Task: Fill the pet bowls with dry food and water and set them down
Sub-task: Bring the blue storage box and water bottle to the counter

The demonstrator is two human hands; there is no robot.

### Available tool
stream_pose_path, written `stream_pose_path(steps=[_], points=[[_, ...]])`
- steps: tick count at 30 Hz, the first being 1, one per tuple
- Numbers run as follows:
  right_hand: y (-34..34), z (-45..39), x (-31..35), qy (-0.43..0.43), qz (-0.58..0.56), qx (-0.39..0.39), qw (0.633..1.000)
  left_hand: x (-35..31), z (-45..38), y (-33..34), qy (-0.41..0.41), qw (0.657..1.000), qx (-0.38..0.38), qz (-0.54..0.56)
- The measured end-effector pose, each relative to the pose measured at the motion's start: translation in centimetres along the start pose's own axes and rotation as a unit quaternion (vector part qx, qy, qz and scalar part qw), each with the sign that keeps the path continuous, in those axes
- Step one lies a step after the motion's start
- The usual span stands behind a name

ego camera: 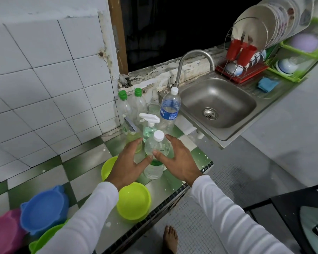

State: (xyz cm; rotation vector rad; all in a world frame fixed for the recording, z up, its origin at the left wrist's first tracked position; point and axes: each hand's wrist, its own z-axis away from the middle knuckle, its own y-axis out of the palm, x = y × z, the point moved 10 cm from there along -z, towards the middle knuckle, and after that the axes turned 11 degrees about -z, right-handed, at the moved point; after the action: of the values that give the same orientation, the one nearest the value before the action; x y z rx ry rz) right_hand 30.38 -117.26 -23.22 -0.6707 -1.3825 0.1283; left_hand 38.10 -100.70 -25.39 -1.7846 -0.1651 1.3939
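Note:
A small clear bottle (156, 146) with a white cap stands upright on the green-and-white tiled counter (84, 162). My left hand (129, 163) and my right hand (179, 160) flank it, fingers fairly straight along its sides, both thumbs touching its front. One lime green bowl (134, 201) sits by the counter's front edge under my left forearm. A second lime bowl (106, 168) is half hidden behind my left hand. A blue bowl (44, 209), a pink bowl (4, 232) and another green bowl (44, 240) lie at the lower left.
Behind the small bottle stand a spray bottle (149, 123), a tall blue-labelled bottle (170, 110), a soap dispenser and two green-capped bottles (123, 103). A steel sink (218, 103) with a curved tap (195, 55) lies to the right, beside a dish rack (246, 57). A black table (301, 213) is at lower right.

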Motion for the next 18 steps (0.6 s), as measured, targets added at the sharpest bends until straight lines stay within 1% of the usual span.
stream_pose_path(steps=[4, 7, 11, 15, 18], points=[[-0.2, 1.4, 0.6, -0.016, 0.081, -0.005, 0.997, -0.8, 0.7, -1.9, 0.03, 0.995, -0.012, -0.094], [-0.2, 2.5, 1.1, -0.029, 0.153, -0.01, 0.988, -1.0, 1.7, -3.3, 0.038, 0.987, -0.024, -0.155], [-0.2, 4.0, 1.8, -0.033, 0.211, -0.017, 0.977, -1.1, 3.1, -4.8, 0.062, 0.968, -0.035, -0.24], [0.2, 5.1, 2.3, -0.039, 0.259, -0.016, 0.965, -0.6, 4.5, -6.1, 0.05, 0.947, -0.031, -0.317], [0.7, 5.7, 3.0, -0.053, 0.279, -0.011, 0.959, -0.4, 5.8, -7.0, 0.051, 0.935, -0.039, -0.348]])
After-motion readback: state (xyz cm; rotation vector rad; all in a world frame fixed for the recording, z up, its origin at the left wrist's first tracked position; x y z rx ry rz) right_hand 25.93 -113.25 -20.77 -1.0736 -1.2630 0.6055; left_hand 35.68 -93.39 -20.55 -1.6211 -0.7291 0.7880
